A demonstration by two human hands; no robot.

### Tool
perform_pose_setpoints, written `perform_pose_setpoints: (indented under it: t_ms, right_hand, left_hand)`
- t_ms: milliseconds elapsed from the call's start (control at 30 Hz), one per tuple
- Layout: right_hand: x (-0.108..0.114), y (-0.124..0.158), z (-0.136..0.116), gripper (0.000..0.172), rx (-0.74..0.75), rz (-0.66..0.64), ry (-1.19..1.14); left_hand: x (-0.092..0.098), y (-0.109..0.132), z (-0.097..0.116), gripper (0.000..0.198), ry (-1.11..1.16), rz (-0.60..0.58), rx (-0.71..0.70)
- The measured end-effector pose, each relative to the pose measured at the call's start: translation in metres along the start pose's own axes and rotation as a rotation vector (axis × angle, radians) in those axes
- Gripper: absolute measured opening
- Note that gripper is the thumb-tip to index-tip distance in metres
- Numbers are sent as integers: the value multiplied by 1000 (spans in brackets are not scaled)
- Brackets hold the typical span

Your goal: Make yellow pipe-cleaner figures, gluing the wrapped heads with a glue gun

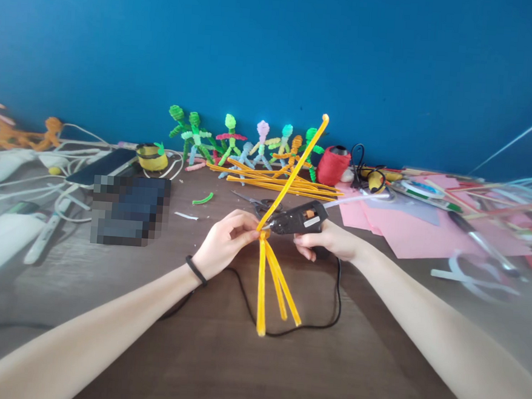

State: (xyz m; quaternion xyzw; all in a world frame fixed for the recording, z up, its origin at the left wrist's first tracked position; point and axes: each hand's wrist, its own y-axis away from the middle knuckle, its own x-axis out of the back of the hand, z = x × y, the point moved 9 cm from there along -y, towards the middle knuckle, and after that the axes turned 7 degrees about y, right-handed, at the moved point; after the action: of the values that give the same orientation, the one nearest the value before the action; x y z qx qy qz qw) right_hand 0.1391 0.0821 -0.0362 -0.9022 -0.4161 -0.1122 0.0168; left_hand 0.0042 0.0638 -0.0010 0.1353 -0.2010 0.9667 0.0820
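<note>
Between thumb and fingers, my left hand [227, 240] pinches a bundle of yellow-orange pipe cleaners [282, 283] near its wrapped knot. One stem slants up to the right; several others hang down below the knot. My right hand [329, 240] grips a black hot glue gun [298, 219], with a clear glue stick [357, 198] coming out of its back. The metal nozzle points left and meets the pipe cleaners at the knot, or sits just in front of it; I cannot tell which. Behind the gun lie scissors [265, 207], partly hidden.
Loose orange pipe cleaners [285, 184] lie behind my hands, before a row of pipe-cleaner figures [229, 139] along the blue wall. A red yarn spool [333, 166] and pink paper [410, 228] are at right. Phones [131, 208] and cables sit left. The black cord [339, 296] loops in front.
</note>
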Motion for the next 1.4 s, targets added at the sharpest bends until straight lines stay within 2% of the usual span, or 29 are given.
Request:
perform_pose_setpoints:
  t_ms: [500,1100,1300,1400]
  right_hand:
    - [1,0,0,23,12,-1,-1]
    - [2,-1,6,20,-47,2,-44]
    - [8,-1,14,23,-87,68,-113]
    - [13,-4,17,26,-89,130,-221]
  left_hand:
    - [0,0,-1,9,12,-4,-5]
    - [2,0,1,10,4,18,2]
    - [2,0,0,12,13,19,-11]
    - [2,0,0,13,20,20,-8]
